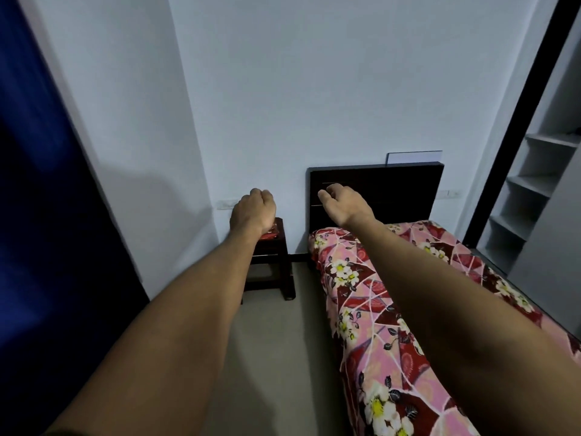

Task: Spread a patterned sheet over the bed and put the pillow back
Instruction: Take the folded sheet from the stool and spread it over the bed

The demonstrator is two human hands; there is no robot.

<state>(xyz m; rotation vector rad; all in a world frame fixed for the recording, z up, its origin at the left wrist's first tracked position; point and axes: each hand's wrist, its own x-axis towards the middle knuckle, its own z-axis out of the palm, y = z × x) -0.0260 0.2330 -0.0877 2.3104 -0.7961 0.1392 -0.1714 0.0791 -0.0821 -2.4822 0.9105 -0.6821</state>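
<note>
I see both hands raised ahead of me, empty: my left hand [251,212] curled into a loose fist, my right hand [344,204] half-curled. The patterned sheet [377,309] already lies along the bed [375,191], its long axis running away toward the headboard. The pillow [269,235], I judge, is the red bundle on the small stool [273,262] left of the bed, directly under my left hand, so that hand is nearer.
</note>
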